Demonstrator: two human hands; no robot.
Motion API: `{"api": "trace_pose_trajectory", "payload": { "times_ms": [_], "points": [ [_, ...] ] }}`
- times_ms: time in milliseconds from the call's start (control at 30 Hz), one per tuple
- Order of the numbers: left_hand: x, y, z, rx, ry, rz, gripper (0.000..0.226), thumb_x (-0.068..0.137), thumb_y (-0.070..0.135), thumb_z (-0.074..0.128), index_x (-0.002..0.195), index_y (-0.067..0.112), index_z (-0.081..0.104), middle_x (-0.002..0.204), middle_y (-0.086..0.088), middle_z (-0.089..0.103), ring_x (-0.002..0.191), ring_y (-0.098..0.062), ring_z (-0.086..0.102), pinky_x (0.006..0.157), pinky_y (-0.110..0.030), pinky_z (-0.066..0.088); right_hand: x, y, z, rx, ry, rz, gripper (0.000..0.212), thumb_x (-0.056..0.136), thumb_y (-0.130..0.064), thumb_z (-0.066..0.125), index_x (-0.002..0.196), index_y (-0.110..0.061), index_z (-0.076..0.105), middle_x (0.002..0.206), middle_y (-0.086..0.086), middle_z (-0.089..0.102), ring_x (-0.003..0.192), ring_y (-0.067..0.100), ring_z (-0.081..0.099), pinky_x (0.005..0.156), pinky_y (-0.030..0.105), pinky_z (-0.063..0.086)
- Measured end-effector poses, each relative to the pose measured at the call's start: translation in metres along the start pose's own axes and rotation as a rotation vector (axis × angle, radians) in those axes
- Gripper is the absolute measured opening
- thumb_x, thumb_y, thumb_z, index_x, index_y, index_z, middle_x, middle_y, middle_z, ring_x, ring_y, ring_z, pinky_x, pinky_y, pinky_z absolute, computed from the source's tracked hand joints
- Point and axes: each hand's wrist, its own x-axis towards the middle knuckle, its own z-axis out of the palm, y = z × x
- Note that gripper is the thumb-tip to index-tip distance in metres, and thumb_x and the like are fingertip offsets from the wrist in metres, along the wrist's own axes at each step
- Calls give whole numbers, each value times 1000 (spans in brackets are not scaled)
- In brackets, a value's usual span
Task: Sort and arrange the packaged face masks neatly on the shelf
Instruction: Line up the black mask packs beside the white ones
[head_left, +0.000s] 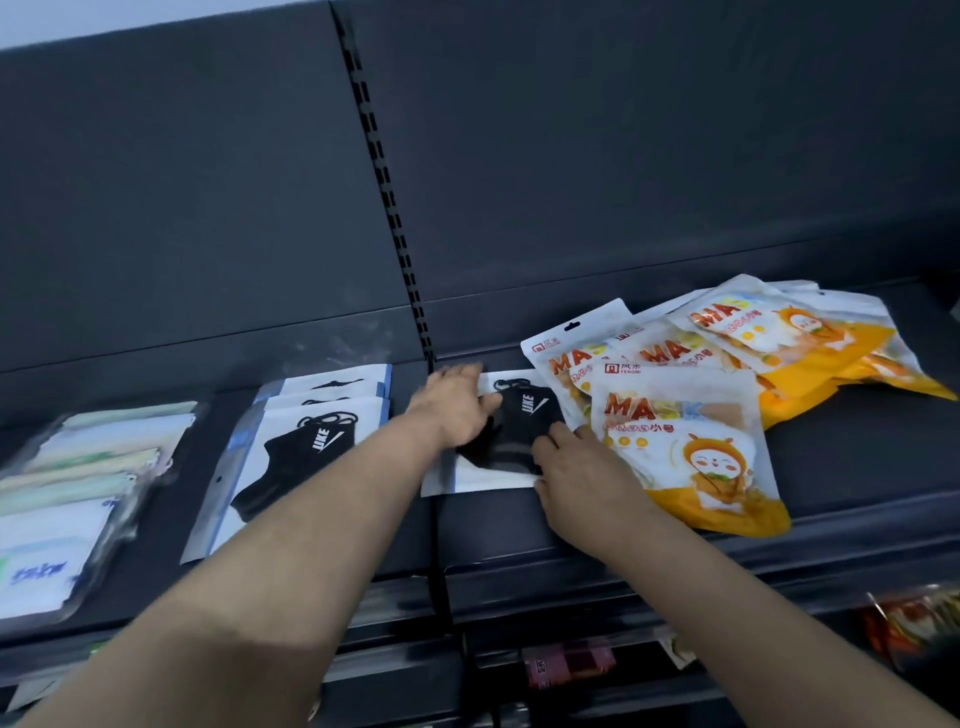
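"Well, in the head view, where was the loose black mask packet (524, 410)?"

"Just right of the slotted upright (384, 197), flat on the shelf (857, 467), its right edge against the orange MASK pouches (685, 441)."

"And the hands?"

"The left hand (457, 410) lay on its left side, fingers straight and slightly spread, likely pinning it. The right hand (576, 467) covered its right edge, fingers together (whether they pinched it, I couldn't tell), probably to draw it clear of the pouches."

"Why clear it?"

"Its kind sat in a tidy black mask stack (306, 447) just left of the upright, and pale packets (78, 467) lay far left of it."
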Motion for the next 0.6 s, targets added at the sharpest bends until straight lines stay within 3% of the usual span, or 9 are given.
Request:
{"api": "trace_pose_trajectory", "payload": {
  "times_ms": [167,233,367,467,600],
  "points": [
    [23,4,-3,21,-48,-17,52,101,39,37,147,17,30,150,-14,36,140,-32,28,116,-48,24,-2,6,2,61,-26,-17,29,90,-7,49,118,-14,46,123,4,49,115,20,45,76,24,34],
    [28,2,-5,84,-33,-60,48,100,40,37,141,15,41,142,-17,40,133,-35,32,112,-47,29,-2,8,2,69,-37,-14,38,87,-2,50,123,-15,45,124,3,49,116,20,45,75,24,34],
    [33,-4,-19,-51,100,-96,23,93,34,48,104,21,64,119,-10,60,119,-33,45,95,-37,43,-4,7,1,98,-69,-30,66,82,2,52,142,-19,33,142,4,37,133,23,32,99,35,42],
    [24,-19,-38,-163,162,-18,12,93,25,50,84,19,56,83,0,62,89,-24,59,71,-28,42,-1,-2,2,115,34,-68,55,89,-12,51,140,-25,37,141,0,40,130,22,35,97,39,43],
    [-10,-70,-74,-367,192,18,23,95,20,54,72,21,52,60,4,53,55,-15,47,57,-25,38,14,-33,-2,229,138,-192,40,92,-28,54,131,-28,49,129,-6,52,118,18,46,93,36,41]
  ]
}}
